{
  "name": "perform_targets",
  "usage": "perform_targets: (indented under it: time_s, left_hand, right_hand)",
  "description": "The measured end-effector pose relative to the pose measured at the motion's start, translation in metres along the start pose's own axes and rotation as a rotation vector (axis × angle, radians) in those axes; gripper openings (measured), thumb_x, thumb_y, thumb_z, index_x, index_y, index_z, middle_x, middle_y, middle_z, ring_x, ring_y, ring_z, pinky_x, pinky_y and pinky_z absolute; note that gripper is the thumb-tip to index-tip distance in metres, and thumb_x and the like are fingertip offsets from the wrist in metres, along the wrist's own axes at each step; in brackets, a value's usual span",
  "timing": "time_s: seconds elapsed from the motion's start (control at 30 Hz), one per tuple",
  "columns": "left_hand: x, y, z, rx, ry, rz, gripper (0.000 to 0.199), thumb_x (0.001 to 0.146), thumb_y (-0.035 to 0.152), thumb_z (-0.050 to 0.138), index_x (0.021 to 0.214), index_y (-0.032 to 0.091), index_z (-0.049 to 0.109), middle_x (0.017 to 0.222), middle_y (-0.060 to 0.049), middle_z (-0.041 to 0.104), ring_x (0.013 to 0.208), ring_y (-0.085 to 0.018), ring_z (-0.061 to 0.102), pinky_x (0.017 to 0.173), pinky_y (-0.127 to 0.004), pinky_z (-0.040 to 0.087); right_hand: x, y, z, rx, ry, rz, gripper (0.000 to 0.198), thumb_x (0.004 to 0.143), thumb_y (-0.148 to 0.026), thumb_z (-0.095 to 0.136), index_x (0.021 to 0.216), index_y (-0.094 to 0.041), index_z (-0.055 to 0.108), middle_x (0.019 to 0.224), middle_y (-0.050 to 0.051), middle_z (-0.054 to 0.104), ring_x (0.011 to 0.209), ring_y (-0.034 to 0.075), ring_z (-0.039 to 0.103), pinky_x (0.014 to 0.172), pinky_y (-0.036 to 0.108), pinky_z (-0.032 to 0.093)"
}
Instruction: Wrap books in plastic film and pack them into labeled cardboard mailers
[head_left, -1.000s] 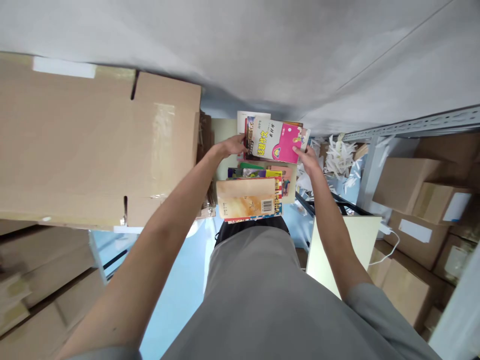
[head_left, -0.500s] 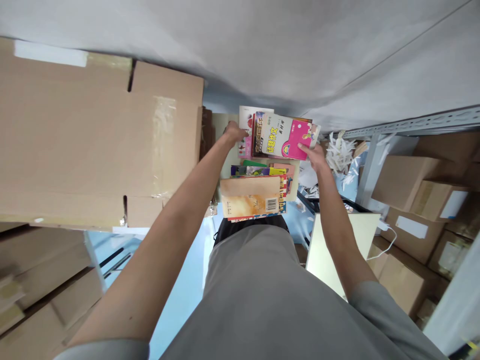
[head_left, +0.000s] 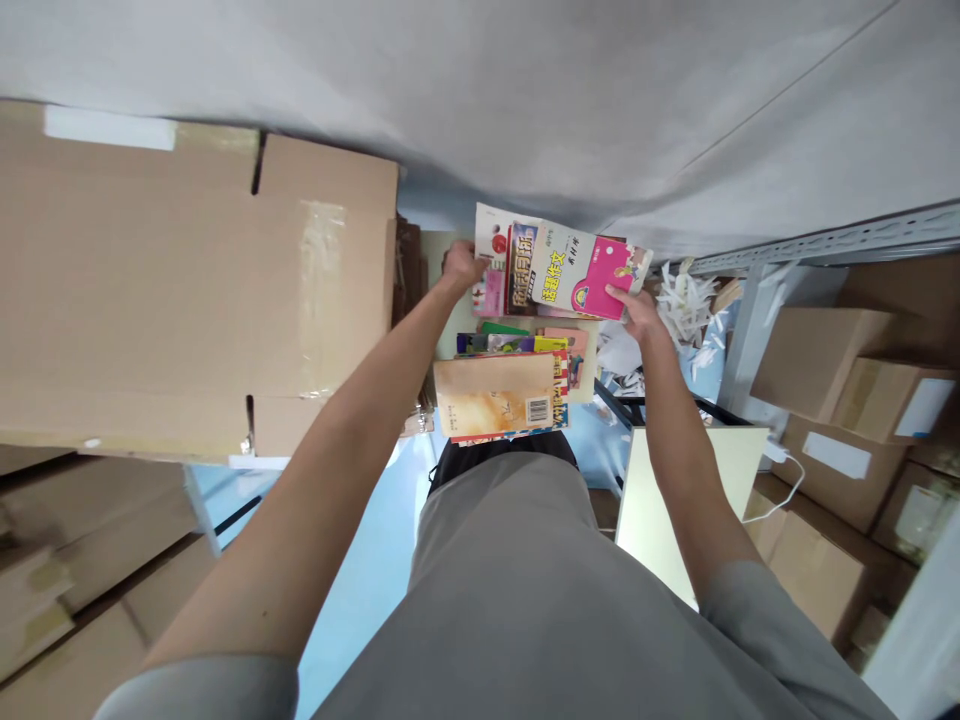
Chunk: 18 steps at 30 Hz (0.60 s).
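Note:
My right hand (head_left: 636,308) grips the right end of a white-and-pink book (head_left: 581,270), thumb on its cover. Under its left part lies a book with a dark, colourful cover (head_left: 523,268). My left hand (head_left: 463,264) is closed on the left edge of a white-and-pink picture-covered book (head_left: 491,240), which is partly under the others. Nearer my body rests a second stack, topped by an orange-and-cream book (head_left: 495,395) with a barcode. Between the stacks, several colourful books (head_left: 514,342) show only in part.
On the left stands a large cardboard box (head_left: 187,290). White paper strips (head_left: 686,300) lie in a heap at the right. Shelves with cardboard boxes (head_left: 817,360) fill the right side. A pale board (head_left: 690,490) is under my right arm, and a grey wall (head_left: 480,100) rises behind.
The white-and-pink book in my right hand has shifted slightly right and tilted, uncovering more of the dark book. My left hand has moved slightly left, still at the picture-covered book.

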<state>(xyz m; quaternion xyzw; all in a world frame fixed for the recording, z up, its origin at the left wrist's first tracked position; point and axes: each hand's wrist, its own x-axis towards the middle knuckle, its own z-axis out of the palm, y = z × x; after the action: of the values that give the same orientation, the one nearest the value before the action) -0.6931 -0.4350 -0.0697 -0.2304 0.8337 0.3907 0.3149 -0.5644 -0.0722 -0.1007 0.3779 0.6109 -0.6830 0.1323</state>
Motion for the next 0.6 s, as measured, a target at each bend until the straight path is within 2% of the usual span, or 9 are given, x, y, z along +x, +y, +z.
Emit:
perform_targets:
  time_s: [0.1, 0.17, 0.23, 0.3, 0.4, 0.47, 0.53, 0.6]
  left_hand:
    - [-0.015, 0.018, -0.023, 0.059, 0.093, 0.157, 0.037, 0.105, 0.037, 0.088, 0.136, 0.017, 0.081, 0.142, -0.018, 0.084, 0.153, -0.040, 0.069, 0.123, -0.039, 0.054]
    - [-0.039, 0.038, -0.040, 0.152, 0.127, 0.224, 0.036, 0.112, 0.034, 0.081, 0.142, 0.015, 0.080, 0.145, -0.017, 0.083, 0.160, -0.037, 0.062, 0.128, -0.036, 0.047]
    - [-0.074, 0.061, -0.054, 0.291, 0.138, 0.248, 0.032, 0.120, 0.027, 0.067, 0.146, 0.013, 0.078, 0.144, -0.015, 0.082, 0.161, -0.033, 0.059, 0.132, -0.036, 0.042]
    - [-0.115, 0.083, -0.066, 0.424, 0.127, 0.296, 0.034, 0.123, 0.020, 0.055, 0.145, 0.016, 0.080, 0.141, -0.014, 0.082, 0.157, -0.038, 0.063, 0.135, -0.045, 0.042]
    - [-0.176, 0.107, -0.092, 0.595, 0.111, 0.433, 0.041, 0.119, 0.016, 0.049, 0.137, 0.020, 0.085, 0.135, -0.016, 0.080, 0.150, -0.049, 0.068, 0.135, -0.062, 0.047]
    - [-0.213, 0.115, -0.121, 0.620, 0.116, 0.582, 0.042, 0.115, 0.016, 0.052, 0.135, 0.026, 0.088, 0.130, -0.013, 0.080, 0.150, -0.049, 0.070, 0.134, -0.063, 0.049]
    - [-0.243, 0.118, -0.154, 0.574, 0.067, 0.759, 0.046, 0.113, 0.020, 0.056, 0.148, 0.026, 0.086, 0.137, -0.006, 0.076, 0.152, -0.048, 0.070, 0.133, -0.061, 0.048]
    - [-0.265, 0.117, -0.181, 0.485, -0.086, 0.830, 0.048, 0.115, 0.036, 0.057, 0.153, 0.028, 0.084, 0.134, 0.000, 0.074, 0.148, -0.043, 0.073, 0.128, -0.057, 0.049]
  right_hand:
    - [0.004, 0.003, -0.002, 0.016, -0.008, -0.021, 0.064, 0.058, -0.052, 0.115, 0.101, -0.026, 0.075, 0.109, 0.010, 0.094, 0.136, 0.045, 0.086, 0.120, 0.071, 0.072]
    - [0.006, 0.006, -0.002, 0.030, 0.001, -0.037, 0.063, 0.059, -0.050, 0.115, 0.102, -0.025, 0.076, 0.113, 0.011, 0.094, 0.136, 0.044, 0.086, 0.121, 0.069, 0.072]
    - [0.007, 0.008, -0.001, 0.050, 0.011, -0.051, 0.063, 0.058, -0.048, 0.116, 0.103, -0.025, 0.078, 0.117, 0.010, 0.094, 0.134, 0.042, 0.088, 0.121, 0.067, 0.072]
    - [0.008, 0.009, -0.001, 0.058, 0.015, -0.065, 0.063, 0.059, -0.048, 0.116, 0.105, -0.025, 0.079, 0.120, 0.009, 0.095, 0.132, 0.040, 0.089, 0.121, 0.065, 0.072]
    - [0.010, 0.010, -0.001, 0.034, 0.009, -0.070, 0.062, 0.063, -0.050, 0.115, 0.108, -0.025, 0.080, 0.123, 0.008, 0.095, 0.132, 0.038, 0.089, 0.122, 0.063, 0.072]
    - [0.012, 0.010, -0.003, 0.019, 0.009, -0.053, 0.061, 0.064, -0.049, 0.114, 0.108, -0.025, 0.080, 0.123, 0.009, 0.094, 0.132, 0.037, 0.089, 0.123, 0.061, 0.072]
    - [0.014, 0.011, -0.004, 0.022, 0.009, -0.041, 0.062, 0.064, -0.047, 0.113, 0.110, -0.024, 0.079, 0.125, 0.010, 0.094, 0.131, 0.036, 0.089, 0.123, 0.059, 0.072]
    - [0.016, 0.012, -0.005, 0.033, 0.001, -0.042, 0.063, 0.064, -0.046, 0.113, 0.113, -0.024, 0.079, 0.128, 0.010, 0.094, 0.130, 0.036, 0.090, 0.124, 0.058, 0.072]
